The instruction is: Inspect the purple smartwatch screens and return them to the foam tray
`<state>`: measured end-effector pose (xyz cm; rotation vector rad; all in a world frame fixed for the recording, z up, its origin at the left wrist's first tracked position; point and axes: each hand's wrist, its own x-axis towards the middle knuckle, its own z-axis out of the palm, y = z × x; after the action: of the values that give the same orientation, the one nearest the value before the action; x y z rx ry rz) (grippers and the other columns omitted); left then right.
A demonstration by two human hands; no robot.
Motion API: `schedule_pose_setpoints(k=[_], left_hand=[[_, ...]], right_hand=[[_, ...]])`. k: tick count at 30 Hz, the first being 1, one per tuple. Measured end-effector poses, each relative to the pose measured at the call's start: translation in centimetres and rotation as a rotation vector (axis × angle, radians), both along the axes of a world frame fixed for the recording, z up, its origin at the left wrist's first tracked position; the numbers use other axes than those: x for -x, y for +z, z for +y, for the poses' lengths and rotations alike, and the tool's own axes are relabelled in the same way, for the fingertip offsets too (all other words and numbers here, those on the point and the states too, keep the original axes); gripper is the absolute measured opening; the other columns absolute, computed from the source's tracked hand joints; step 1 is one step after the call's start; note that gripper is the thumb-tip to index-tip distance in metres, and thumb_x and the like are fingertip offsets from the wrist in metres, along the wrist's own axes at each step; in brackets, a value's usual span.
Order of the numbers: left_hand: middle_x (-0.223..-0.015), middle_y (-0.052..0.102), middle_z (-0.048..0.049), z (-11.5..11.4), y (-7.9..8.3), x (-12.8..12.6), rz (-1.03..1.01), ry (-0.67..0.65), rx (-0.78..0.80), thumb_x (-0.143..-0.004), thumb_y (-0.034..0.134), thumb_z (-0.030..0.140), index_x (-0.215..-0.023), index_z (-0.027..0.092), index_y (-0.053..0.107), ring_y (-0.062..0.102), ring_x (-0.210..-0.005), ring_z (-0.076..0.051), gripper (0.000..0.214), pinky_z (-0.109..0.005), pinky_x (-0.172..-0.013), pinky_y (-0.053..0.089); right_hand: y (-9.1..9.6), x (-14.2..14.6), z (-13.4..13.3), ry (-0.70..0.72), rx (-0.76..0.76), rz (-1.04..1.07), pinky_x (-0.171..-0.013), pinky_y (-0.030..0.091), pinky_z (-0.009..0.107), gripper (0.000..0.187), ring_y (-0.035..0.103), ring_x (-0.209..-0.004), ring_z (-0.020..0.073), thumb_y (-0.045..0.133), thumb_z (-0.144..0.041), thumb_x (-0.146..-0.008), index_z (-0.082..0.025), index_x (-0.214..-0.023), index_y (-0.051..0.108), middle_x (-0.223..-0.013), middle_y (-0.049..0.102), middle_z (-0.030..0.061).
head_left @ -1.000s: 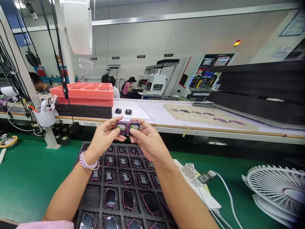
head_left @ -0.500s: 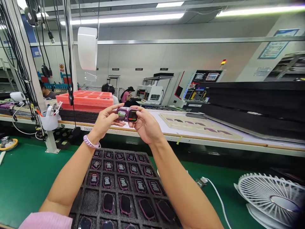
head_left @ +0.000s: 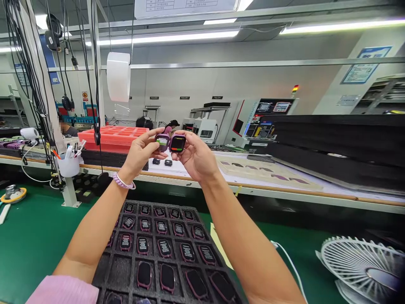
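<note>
Head view. The left hand pinches 1 purple watch body, the left watch, between thumb and fingers; its grip is pressed onto the case edges. The right hand pinches a 2nd body, the right watch, the same way. Both screens are lit and face the camera, side by side and touching or nearly so; holding by the edges appears to keep the screens uncovered for reading. Both watches are raised well above the tray.

The tray lies on the green surface under the forearms. Most pockets hold watch bodies; at least 1 pocket in the left column shows empty. A fan sits at the right, well apart from the tray. A conveyor borders the far edge. Open room lies left of the tray and between both forearms.
</note>
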<state>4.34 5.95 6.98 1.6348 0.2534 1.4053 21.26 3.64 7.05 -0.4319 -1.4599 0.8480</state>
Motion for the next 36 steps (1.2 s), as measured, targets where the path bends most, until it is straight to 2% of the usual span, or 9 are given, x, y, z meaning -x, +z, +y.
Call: schedule_pose_setpoints(k=[5, 11, 21, 31, 36], left_hand=[[-0.097, 0.070, -0.0026, 0.3, -0.2, 0.1, -0.010, -0.033, 0.004, -0.073, 0.056, 0.016, -0.127, 0.021, 0.061, 0.069, -0.067, -0.012, 0.055, -0.027, -0.069, 0.061], [-0.107, 0.069, -0.0035, 0.2, -0.6, 0.1, 0.002, -0.040, -0.021, -0.070, 0.061, 0.014, -0.131, 0.023, 0.059, 0.069, -0.073, -0.011, 0.062, -0.026, -0.075, 0.061], [-0.105, 0.068, -0.0032, 0.6, -1.3, 0.0, -0.014, -0.003, -0.092, -0.070, 0.073, 0.017, -0.132, 0.023, 0.058, 0.068, -0.073, -0.011, 0.064, -0.023, -0.073, 0.059], [-0.094, 0.067, -0.0012, 1.0, -2.2, 0.1, -0.033, 0.119, -0.140, -0.070, 0.070, 0.014, -0.128, 0.022, 0.058, 0.065, -0.069, -0.010, 0.060, -0.021, -0.069, 0.056], [-0.093, 0.065, -0.0007, 0.9, -2.5, 0.5, -0.018, 0.136, -0.134, -0.071, 0.069, 0.014, -0.128, 0.022, 0.057, 0.065, -0.067, -0.009, 0.058, -0.020, -0.065, 0.055]], right_hand=[[-0.2, -0.2, -0.2, 0.052, 0.022, 0.015, -0.054, 0.050, 0.030, 0.042, 0.059, -0.060, 0.0179, 0.076, -0.044, -0.073, -0.023, -0.105, 0.059, -0.086, 0.064, 0.0012], [-0.5, -0.5, -0.4, 0.029, -0.001, -0.036, -0.063, 0.053, 0.032, 0.052, 0.062, -0.067, 0.0188, 0.076, -0.024, -0.063, -0.023, -0.112, 0.058, -0.090, 0.064, 0.0007], [-0.8, -0.5, -0.5, 0.048, -0.043, -0.085, -0.066, 0.053, 0.032, 0.054, 0.063, -0.070, 0.0187, 0.077, -0.022, -0.066, -0.024, -0.116, 0.056, -0.092, 0.063, 0.0006], [-1.5, -0.7, -0.2, 0.045, -0.052, -0.087, -0.068, 0.055, 0.032, 0.053, 0.064, -0.073, 0.0189, 0.076, -0.023, -0.069, -0.024, -0.118, 0.056, -0.101, 0.066, 0.0021], [-1.9, -1.0, -0.1, 0.069, -0.038, -0.076, -0.069, 0.055, 0.030, 0.053, 0.065, -0.074, 0.0180, 0.079, -0.022, -0.071, -0.024, -0.119, 0.056, -0.104, 0.068, 0.0031]])
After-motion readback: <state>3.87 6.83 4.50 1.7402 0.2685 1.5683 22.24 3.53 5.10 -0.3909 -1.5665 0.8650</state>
